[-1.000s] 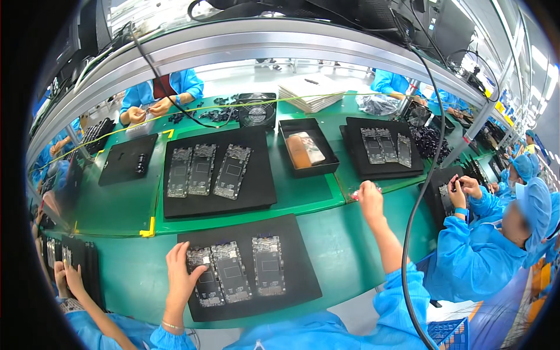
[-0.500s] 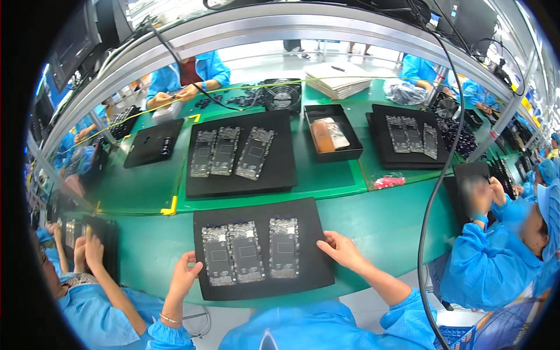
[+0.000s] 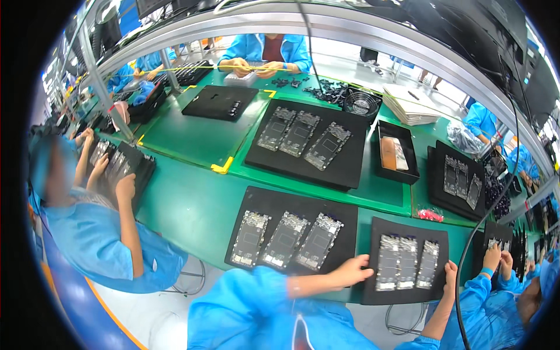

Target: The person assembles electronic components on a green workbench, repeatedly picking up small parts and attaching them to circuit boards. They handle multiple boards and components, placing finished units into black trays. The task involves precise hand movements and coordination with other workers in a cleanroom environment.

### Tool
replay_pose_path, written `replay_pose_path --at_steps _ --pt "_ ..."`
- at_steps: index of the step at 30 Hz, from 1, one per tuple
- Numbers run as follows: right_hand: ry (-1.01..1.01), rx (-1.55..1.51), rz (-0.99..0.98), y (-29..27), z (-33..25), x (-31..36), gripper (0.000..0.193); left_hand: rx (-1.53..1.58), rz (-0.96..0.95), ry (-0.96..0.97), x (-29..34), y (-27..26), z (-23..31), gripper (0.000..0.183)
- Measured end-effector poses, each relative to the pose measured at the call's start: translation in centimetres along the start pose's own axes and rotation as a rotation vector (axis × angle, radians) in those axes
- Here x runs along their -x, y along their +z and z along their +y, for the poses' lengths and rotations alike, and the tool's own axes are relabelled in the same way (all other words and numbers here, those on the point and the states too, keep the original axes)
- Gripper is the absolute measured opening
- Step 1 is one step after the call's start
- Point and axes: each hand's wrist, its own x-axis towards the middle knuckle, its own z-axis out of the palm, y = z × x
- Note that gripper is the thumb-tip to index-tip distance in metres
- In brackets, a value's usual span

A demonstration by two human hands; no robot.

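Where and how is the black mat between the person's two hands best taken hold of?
Probably by its bare left and right margins, one hand coming from each side and keeping it level: the black mat is a flat sheet, and three circuit boards lie across its middle. The left hand and right hand are at those edges.

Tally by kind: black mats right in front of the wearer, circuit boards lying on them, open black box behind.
Black mats: 2
Circuit boards: 6, three per mat
Open black box: 1
Total: 9
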Motion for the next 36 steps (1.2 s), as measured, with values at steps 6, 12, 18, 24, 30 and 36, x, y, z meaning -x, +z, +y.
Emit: replay_pose_path --at_steps 6,12,18,24,30,36 --pt "-0.431 0.421 0.377 1.8 -0.4 -0.6 0.035 -0.663 0.119 0.578 0.7 -2.7 -2.5 0.064" --pt "-0.538 0.135 -0.307 16.9 -14.4 15.2 0.024 -1.384 0.726 0.301 11.5 -20.1 0.7 0.063" --pt "-0.462 -0.136 -0.963 31.8 -19.3 24.4 0.026 -1.179 0.791 0.23 13.7 -22.1 0.3 0.05" --pt "-0.265 -0.39 -0.968 39.8 -21.8 27.0 0.028 -1.261 0.997 0.495 15.4 -16.7 2.9 0.042" --pt "-0.262 -0.5 -0.921 39.2 -22.3 28.6 0.021 -1.327 1.115 0.606 15.6 -14.7 1.3 0.043" --pt "-0.232 -0.539 -0.909 37.4 -21.8 29.5 0.016 -1.446 1.18 0.696 15.7 -13.0 0.1 0.04"
